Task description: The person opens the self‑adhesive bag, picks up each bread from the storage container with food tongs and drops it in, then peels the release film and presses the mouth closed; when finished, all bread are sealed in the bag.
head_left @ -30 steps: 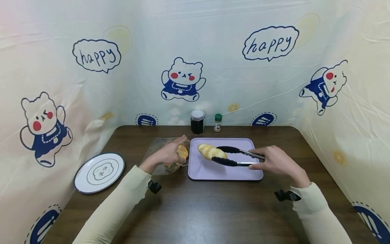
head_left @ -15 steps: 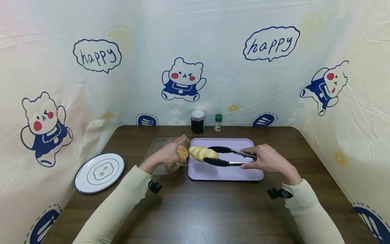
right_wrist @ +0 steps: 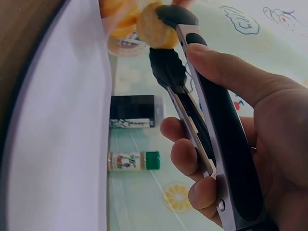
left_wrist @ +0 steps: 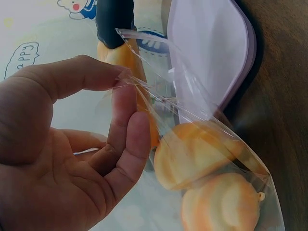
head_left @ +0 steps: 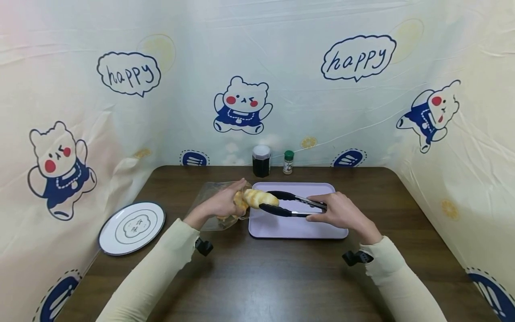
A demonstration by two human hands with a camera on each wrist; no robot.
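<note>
My left hand (head_left: pixel 220 203) pinches the mouth of a clear plastic bag (head_left: pixel 205 193) between thumb and fingers. Inside the bag, several golden bread rolls (left_wrist: pixel 197 153) show in the left wrist view. My right hand (head_left: pixel 345 211) grips black-tipped metal tongs (right_wrist: pixel 219 130), which hold a pale striped bread roll (head_left: pixel 258 198) between their tips. That roll is at the bag's mouth, over the left edge of the lilac tray (head_left: pixel 297 229). In the head view, my left hand hides part of the bag.
A white plate (head_left: pixel 112 232) with a dark rim lies at the table's left. Behind the tray stand a dark jar (head_left: pixel 261 165) with a pale lid and a small green-capped shaker (head_left: pixel 288 164). A printed cloth hangs behind the brown table (head_left: pixel 257 277).
My right hand has moved left with the tongs, carrying the bread roll from above the tray to the bag's mouth. The left hand has stayed in place.
</note>
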